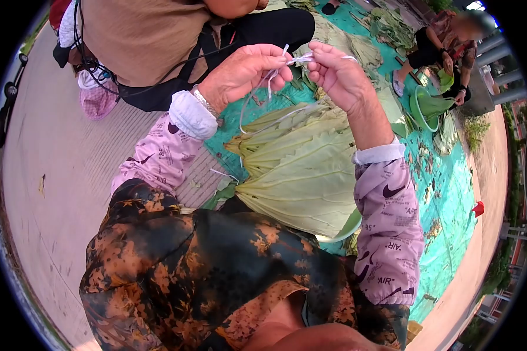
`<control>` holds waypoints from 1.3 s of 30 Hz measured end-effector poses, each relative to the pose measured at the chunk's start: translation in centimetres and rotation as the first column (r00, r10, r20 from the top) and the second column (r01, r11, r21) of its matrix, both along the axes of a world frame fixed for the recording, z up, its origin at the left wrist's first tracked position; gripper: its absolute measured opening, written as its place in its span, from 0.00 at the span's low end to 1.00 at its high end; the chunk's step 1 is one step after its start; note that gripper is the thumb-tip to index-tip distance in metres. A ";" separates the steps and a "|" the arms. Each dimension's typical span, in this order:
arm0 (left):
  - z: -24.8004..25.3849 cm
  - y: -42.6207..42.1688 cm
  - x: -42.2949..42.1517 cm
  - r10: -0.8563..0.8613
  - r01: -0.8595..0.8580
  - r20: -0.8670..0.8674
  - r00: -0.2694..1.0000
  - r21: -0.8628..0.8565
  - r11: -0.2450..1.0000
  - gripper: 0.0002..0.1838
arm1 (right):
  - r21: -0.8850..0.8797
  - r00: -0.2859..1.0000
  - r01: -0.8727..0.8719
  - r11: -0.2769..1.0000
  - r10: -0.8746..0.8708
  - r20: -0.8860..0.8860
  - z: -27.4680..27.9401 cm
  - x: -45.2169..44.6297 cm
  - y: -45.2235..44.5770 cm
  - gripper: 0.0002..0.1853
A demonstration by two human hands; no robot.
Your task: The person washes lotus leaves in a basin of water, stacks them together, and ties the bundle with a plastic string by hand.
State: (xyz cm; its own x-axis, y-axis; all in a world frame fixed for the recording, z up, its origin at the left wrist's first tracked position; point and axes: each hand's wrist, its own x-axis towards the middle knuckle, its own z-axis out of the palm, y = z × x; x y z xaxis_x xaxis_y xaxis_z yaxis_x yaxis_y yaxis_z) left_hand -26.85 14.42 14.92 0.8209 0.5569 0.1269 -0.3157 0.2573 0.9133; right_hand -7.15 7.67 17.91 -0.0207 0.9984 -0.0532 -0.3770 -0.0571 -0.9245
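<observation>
A thin white string (260, 130) hangs in a loop between my two hands, above large pale green leaves (304, 169) gathered by their stems. My left hand (240, 73) pinches the string between thumb and fingers. Close beside it, my right hand (339, 76) is closed on the other part of the string, where a twisted or knotted stretch runs between the fingertips. The leaves fan out toward my right forearm, and part of a green basin rim (350, 229) shows under them. Another piece of string (223, 174) lies near the stems.
A seated person in a brown top (146, 41) is close at the front left. Another person (451, 52) sits at the upper right, holding leaves by a green basin (417, 108). A green tarp (445, 205) with scattered leaves covers the ground at right.
</observation>
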 end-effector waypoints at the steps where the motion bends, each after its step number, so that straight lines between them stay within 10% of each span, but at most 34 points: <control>1: 0.0 0.0 0.1 -0.004 0.004 0.011 1.000 -0.022 1.000 0.09 | 0.009 1.000 0.008 1.000 -0.008 -0.001 0.0 0.0 -0.1 0.12; 12: 0.7 -0.8 0.4 0.027 -0.028 -0.026 0.999 -0.043 0.999 0.09 | -0.046 0.999 0.006 0.999 -0.008 -0.052 1.4 -1.0 -1.9 0.14; 18: 1.1 -1.9 0.4 0.253 -0.246 -0.014 0.967 0.179 0.952 0.08 | -0.187 0.834 0.016 0.982 0.089 0.544 3.1 -0.9 -4.7 0.12; 23: 1.5 -2.9 0.8 0.336 -0.327 0.022 0.942 0.295 0.898 0.07 | 0.423 0.659 0.194 0.885 -0.437 0.612 4.3 -2.9 -5.0 0.09; 29: 1.6 -3.3 1.3 0.319 -0.324 0.068 0.945 0.311 0.893 0.07 | 0.459 0.473 0.085 0.884 -0.442 0.763 2.9 -3.0 -4.5 0.06; 39: 1.6 -3.3 1.5 0.304 -0.310 0.069 0.950 0.314 0.897 0.06 | 0.366 0.650 0.127 0.922 -0.356 0.671 3.3 -2.6 -4.7 0.06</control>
State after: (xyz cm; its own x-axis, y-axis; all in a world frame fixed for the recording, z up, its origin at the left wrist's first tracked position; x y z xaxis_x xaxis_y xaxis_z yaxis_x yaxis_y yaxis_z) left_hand -25.34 11.10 16.47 0.6118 0.7085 0.3519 -0.3494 -0.1571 0.9237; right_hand -9.79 2.99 21.16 0.1536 0.9359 0.3171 0.4402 0.2225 -0.8699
